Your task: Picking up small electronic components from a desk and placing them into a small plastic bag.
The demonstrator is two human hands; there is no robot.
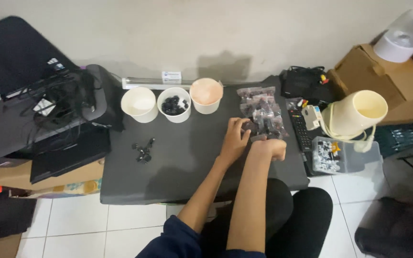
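Crosswise, small dark bag (256,137), both hands

Bare forearms, dark navy sleeves pushed up, black trousers.

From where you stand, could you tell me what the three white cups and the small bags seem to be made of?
The three white cups look like matte paper: dull, with rolled rims. The small bags look like thin clear plastic: glossy, crinkled, dark contents showing through.

Matt table, glossy bags, paper cups

Your dark table (187,157) looks matt and smooth; the small bags (263,112) by your hands are clear, shiny plastic, the three cups (140,103) look like matt paper, the box (388,79) plain cardboard.
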